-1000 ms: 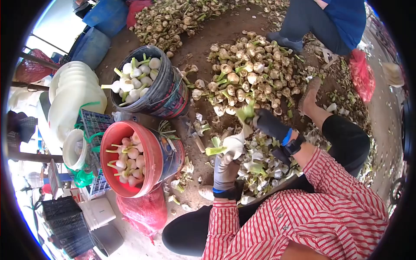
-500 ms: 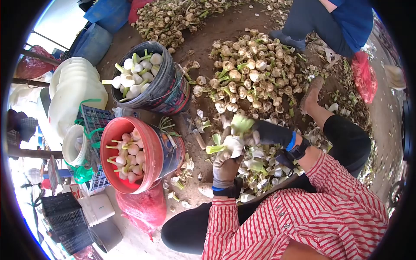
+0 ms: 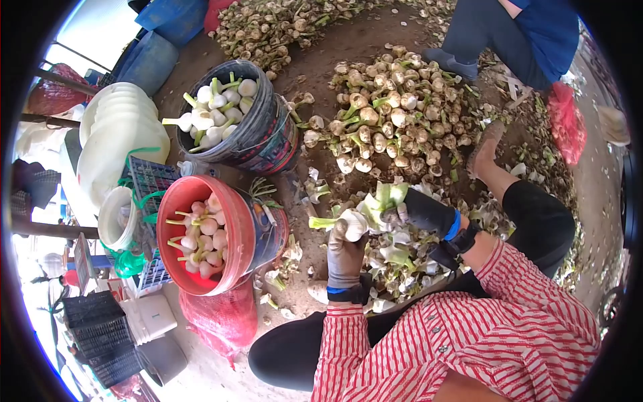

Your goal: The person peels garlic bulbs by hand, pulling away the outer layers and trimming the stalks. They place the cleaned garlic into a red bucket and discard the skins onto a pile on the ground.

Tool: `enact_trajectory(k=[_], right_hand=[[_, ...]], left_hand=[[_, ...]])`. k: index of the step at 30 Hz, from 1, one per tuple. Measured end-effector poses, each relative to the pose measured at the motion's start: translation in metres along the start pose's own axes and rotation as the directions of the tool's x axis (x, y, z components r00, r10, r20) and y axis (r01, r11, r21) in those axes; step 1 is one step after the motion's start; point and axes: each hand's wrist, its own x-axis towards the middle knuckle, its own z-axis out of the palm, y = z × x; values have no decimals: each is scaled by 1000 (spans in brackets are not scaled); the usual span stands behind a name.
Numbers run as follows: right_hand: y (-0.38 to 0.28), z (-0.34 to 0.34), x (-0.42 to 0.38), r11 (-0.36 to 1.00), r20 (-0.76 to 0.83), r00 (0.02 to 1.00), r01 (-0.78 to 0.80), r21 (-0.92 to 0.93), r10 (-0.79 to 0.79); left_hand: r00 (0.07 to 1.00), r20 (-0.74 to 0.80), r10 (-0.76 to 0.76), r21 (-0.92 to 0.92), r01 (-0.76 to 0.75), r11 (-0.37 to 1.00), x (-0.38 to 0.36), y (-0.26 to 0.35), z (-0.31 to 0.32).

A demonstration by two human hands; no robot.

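My left hand [image 3: 346, 258], in a grey-brown glove, is closed around a white garlic bulb [image 3: 353, 224] whose short green stem [image 3: 322, 222] points left. Right beside it, my right hand [image 3: 422, 213] in a dark glove pinches a pale green strip of garlic husk [image 3: 385, 198] along the bulb's right side. Below both hands lies a heap of shed husks [image 3: 395, 254]. Farther out is a large pile of unpeeled, soil-stained garlic [image 3: 402, 114].
To the left, a red bucket [image 3: 175, 271] and a black bucket [image 3: 258, 127] hold cleaned bulbs. A red mesh sack [image 3: 221, 318] lies by the red bucket. Another person's leg [image 3: 472, 37] is beyond the pile. More garlic [image 3: 268, 30] covers the ground at the back.
The bulb in my left hand has shifted slightly left, away from my right hand. My right hand has moved a little right, with the husk spread out more in its fingers.
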Motion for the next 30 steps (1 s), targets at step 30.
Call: enact_trajectory(k=[30], right_hand=[[-31,28,5,966,-39,971,-237,-102,234]], left_hand=[[915,75,397,557,-369,745,2,8,17]])
